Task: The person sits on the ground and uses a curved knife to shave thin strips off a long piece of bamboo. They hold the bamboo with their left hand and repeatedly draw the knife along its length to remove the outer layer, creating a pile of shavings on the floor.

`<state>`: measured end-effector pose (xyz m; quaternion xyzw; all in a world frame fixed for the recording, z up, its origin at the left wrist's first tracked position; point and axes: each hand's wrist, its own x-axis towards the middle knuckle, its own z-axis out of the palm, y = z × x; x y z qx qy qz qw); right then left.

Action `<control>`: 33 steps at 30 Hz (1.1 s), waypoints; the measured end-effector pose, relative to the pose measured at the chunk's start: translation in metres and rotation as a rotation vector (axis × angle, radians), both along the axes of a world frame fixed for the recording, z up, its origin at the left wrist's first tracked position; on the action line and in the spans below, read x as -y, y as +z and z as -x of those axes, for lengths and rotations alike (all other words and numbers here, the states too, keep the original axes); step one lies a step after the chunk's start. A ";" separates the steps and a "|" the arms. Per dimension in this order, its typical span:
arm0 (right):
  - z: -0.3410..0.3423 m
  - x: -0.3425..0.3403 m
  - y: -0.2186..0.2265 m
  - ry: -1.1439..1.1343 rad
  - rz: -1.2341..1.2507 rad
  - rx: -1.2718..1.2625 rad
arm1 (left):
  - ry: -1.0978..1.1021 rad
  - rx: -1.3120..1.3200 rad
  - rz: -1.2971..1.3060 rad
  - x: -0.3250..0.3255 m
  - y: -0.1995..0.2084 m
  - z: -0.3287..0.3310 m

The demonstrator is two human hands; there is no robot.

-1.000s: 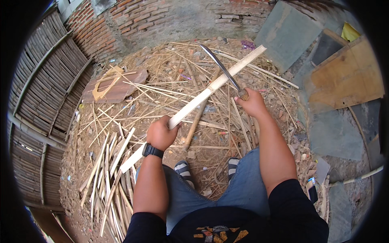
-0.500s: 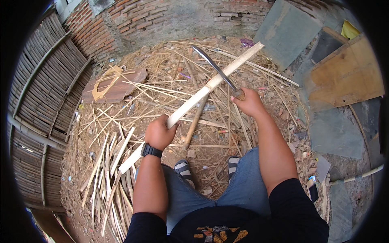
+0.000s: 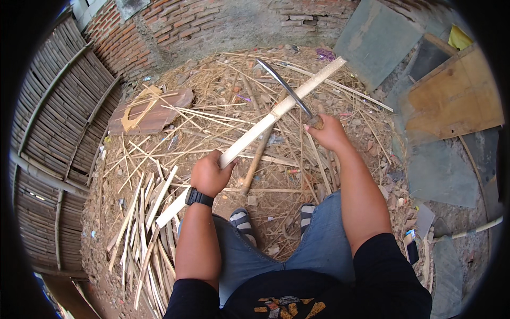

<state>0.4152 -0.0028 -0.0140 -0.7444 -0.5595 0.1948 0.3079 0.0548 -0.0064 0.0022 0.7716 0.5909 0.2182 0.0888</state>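
Note:
A long, pale strip of split bamboo [image 3: 247, 141] slants from lower left to upper right before me. My left hand [image 3: 210, 174], with a dark watch on its wrist, is closed round its lower part. In my right hand [image 3: 329, 132] is the wooden handle of a machete [image 3: 287, 87]. Its dark, slightly curved blade crosses the strip's upper half, pointing up and left; whether the edge touches the strip I cannot tell. Beneath the strip, a round wooden stick [image 3: 256, 165] lies on the ground.
At my left lies a heap of split bamboo strips [image 3: 151, 239]. Shavings and thin slivers litter the ground, near a brown board [image 3: 175, 109]. A bamboo wall [image 3: 45, 127] stands left, a brick wall [image 3: 202, 24] behind; grey sheets [image 3: 377, 42] and a plywood panel [image 3: 451, 101] lean at right.
The machete and my right hand have shifted very slightly to the right. My left hand and the bamboo strip stay nearly in place.

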 end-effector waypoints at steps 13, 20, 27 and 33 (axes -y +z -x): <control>-0.005 -0.004 -0.009 0.025 -0.043 0.024 | -0.002 -0.052 0.011 0.000 0.001 -0.002; -0.001 0.001 -0.001 0.074 0.042 0.014 | -0.027 -0.029 0.017 0.001 0.000 -0.005; 0.003 -0.001 -0.005 0.116 0.018 0.086 | -0.040 -0.038 0.026 0.000 -0.005 -0.003; -0.024 0.000 0.002 0.108 0.088 -0.029 | -0.029 -0.068 0.057 0.002 0.001 -0.006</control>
